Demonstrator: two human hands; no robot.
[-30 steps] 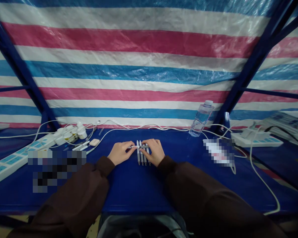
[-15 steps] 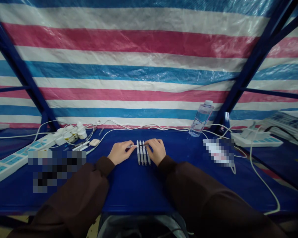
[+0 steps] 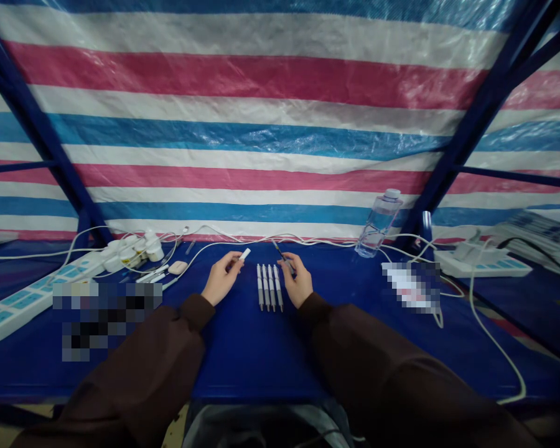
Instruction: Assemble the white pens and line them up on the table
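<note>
Several white pens with grey grips (image 3: pixel 270 287) lie side by side in a row on the blue tabletop (image 3: pixel 261 354), their tips toward me. To the left of the row, my left hand (image 3: pixel 221 279) is closed in a pinch on a short white pen barrel (image 3: pixel 245 254). On the other side, my right hand (image 3: pixel 298 281) grips a thin dark pen refill (image 3: pixel 278 248) that points up and away; a greyish part by its fingertips is partly hidden. The barrel and the refill are apart, and both hands are just above the table.
A clear water bottle (image 3: pixel 378 225) stands at the back right. White power strips (image 3: pixel 37 292) (image 3: pixel 490 264) lie at both sides, with cables (image 3: pixel 303 241) along the back edge. An earbud case (image 3: pixel 178 268) and a few pens (image 3: pixel 153 274) lie left; a blurred white item (image 3: pixel 410 286) lies right.
My hands have drawn apart from above the pen row. The white barrel has come away to the left and the dark refill to the right. The row of pens has stayed put.
</note>
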